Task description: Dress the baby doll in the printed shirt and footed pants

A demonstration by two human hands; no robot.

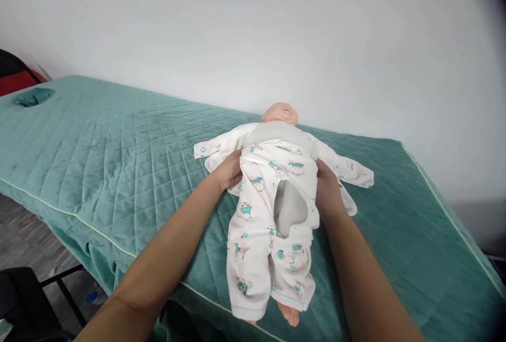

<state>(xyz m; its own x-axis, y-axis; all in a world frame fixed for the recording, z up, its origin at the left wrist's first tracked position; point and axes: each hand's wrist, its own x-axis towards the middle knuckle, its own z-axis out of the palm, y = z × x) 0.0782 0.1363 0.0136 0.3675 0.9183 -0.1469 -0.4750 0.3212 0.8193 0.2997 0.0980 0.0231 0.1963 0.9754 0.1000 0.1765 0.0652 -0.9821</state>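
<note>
A baby doll [280,113] lies on its back with its head by the wall and its feet toward me. It wears a white printed top [351,169], sleeves spread to both sides. White printed baby pants [251,247] with an open crotch cover its legs, and one foot shows below the right cuff. My left hand [230,171] is closed on the left side of the pants' waist, its fingertips hidden by the cloth. At the opposite side of the waist, my right hand [327,189] grips the pants, with most of its fingers out of sight.
The doll rests near the front edge of a bed with a green quilted cover [118,163]. A face hole [33,97] is at the bed's far left. A white wall [237,41] runs behind. A black chair [27,300] stands at the lower left.
</note>
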